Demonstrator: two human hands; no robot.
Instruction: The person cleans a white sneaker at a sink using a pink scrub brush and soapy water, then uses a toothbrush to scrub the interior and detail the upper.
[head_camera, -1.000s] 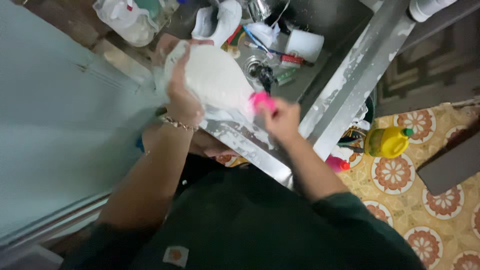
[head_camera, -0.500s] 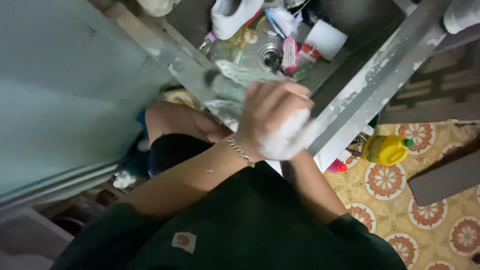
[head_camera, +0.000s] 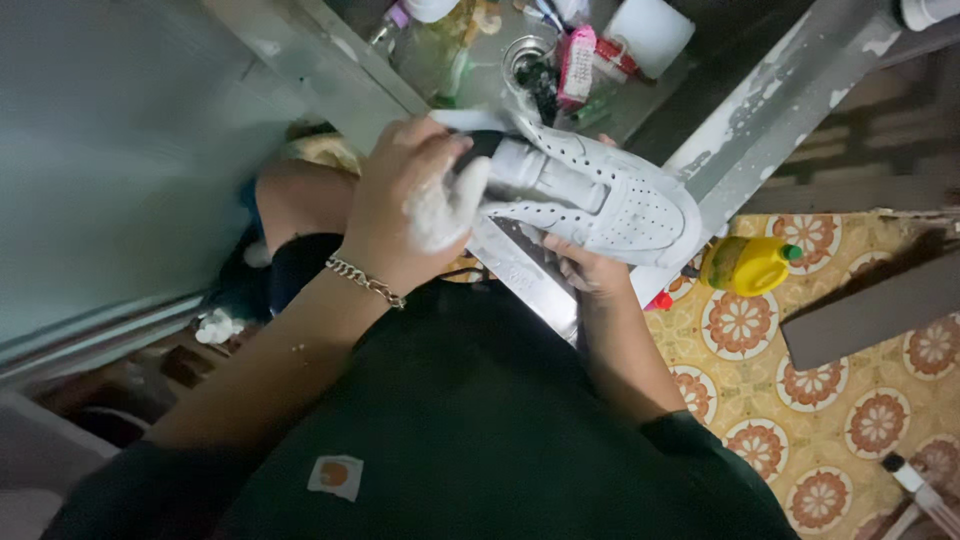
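White shoe (head_camera: 600, 195), toe toward right

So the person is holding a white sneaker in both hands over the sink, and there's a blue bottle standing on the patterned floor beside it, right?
Not quite: the bottle is yellow with a green cap, not blue, as the head view shows. The rest holds: the left hand and right hand hold the white sneaker over the sink, and the bottle is on the patterned floor beside it.
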